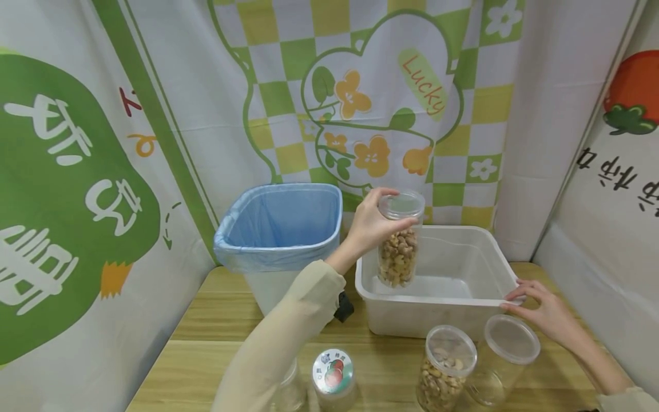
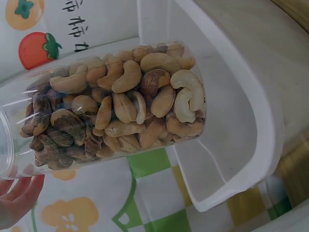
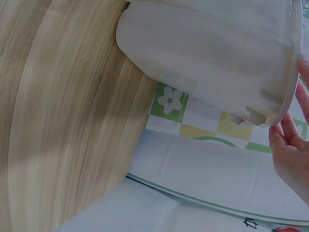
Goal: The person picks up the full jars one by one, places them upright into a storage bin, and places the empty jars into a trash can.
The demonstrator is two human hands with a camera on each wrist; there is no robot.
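My left hand (image 1: 372, 222) grips a clear lidded jar of nuts (image 1: 398, 254) near its top and holds it upright over the left part of a white plastic basin (image 1: 435, 317). In the left wrist view, cashews and darker nuts fill much of the jar (image 2: 120, 104), with the basin behind it. At the basin's front right corner, my right hand (image 1: 546, 312) pinches the rim between thumb and fingers. The right wrist view shows those fingers on the rim, with the basin's outer wall (image 3: 207, 53) beside them.
A bin lined with a blue bag (image 1: 280, 257) stands left of the basin. Along the front are another jar of nuts (image 1: 445, 369), a clear jar (image 1: 501, 360) that looks empty, and a jar with a tomato-print lid (image 1: 333, 375). One more jar (image 1: 289, 392) is partly behind my left sleeve.
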